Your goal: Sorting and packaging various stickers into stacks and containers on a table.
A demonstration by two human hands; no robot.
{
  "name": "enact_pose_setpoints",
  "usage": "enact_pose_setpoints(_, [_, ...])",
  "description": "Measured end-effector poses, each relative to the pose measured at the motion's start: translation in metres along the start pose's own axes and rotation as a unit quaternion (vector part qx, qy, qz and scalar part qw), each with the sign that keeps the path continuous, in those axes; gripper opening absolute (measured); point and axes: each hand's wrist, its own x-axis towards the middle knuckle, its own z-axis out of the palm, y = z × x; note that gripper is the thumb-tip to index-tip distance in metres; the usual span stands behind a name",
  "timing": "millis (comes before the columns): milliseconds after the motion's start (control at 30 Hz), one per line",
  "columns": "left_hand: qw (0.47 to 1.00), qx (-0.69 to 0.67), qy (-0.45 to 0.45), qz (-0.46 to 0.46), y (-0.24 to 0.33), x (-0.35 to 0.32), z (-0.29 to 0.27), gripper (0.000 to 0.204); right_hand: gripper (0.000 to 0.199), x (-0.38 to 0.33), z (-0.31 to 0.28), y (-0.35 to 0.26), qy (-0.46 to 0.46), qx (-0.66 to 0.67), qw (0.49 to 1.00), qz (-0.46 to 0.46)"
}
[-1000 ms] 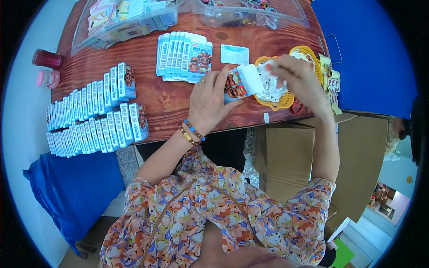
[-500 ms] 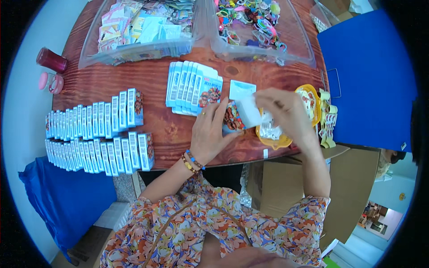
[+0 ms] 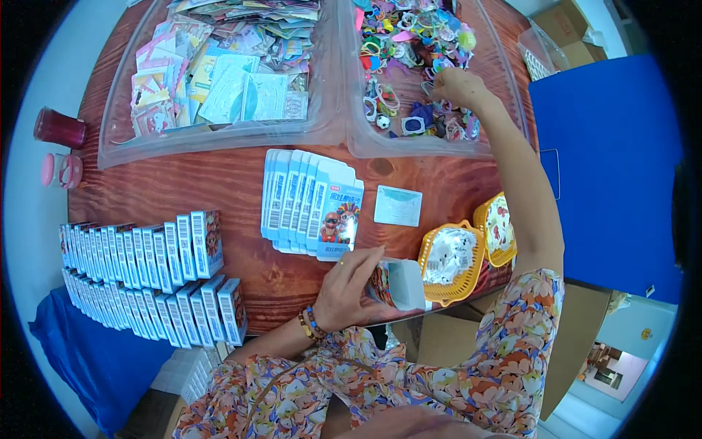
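My left hand (image 3: 346, 290) holds a small blue-and-white printed cardboard box (image 3: 404, 284) near the table's front edge, its flap end open toward the right. My right hand (image 3: 462, 89) is reached far forward into a clear plastic bin (image 3: 431, 149) of small colourful trinkets (image 3: 395, 51). Its fingers are curled together among the pieces; whatever they grip is hidden. Between the hands and the bins lies a fanned stack of flat, unfolded boxes (image 3: 338, 219). A single pale card (image 3: 398, 205) lies to its right.
Two rows of filled-out boxes (image 3: 207, 245) stand at left. Another clear bin (image 3: 219, 134) holds many cards and packets. Yellow baskets (image 3: 459, 289) with small white packets stand at right. A red-lidded jar (image 3: 60, 127) and a pink jar (image 3: 61, 170) sit at far left.
My right hand has moved from the box's open end forward into the trinket bin. My left hand still holds the box. The whole view has shifted, showing more of the bins.
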Motion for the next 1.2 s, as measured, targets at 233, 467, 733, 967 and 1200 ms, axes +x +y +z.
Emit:
enact_pose_setpoints(233, [1.0,-0.027,-0.003,-0.006,0.001,0.005,0.001,0.099,0.023,0.016,0.01,0.034,0.013,0.205,0.979,-0.01])
enact_pose_setpoints(467, [0.999,-0.04,0.002,-0.018,0.002,0.007,-0.001,0.094,0.021,0.015,0.016,0.027,0.01,0.112,0.993,-0.042])
enact_pose_setpoints(733, [0.997,-0.06,-0.015,-0.05,0.001,0.002,-0.005,0.096,0.01,-0.023,-0.016,0.015,0.032,0.336,0.941,-0.002])
enact_pose_setpoints(967, [0.992,-0.081,-0.031,-0.086,-0.001,0.002,-0.003,0.095,0.013,-0.036,-0.018,0.013,0.018,0.312,0.95,-0.021])
enact_pose_setpoints(1200, [0.991,-0.096,-0.038,-0.091,-0.001,0.003,-0.003,0.095,0.025,-0.038,-0.015,0.014,-0.23,0.224,0.947,0.0])
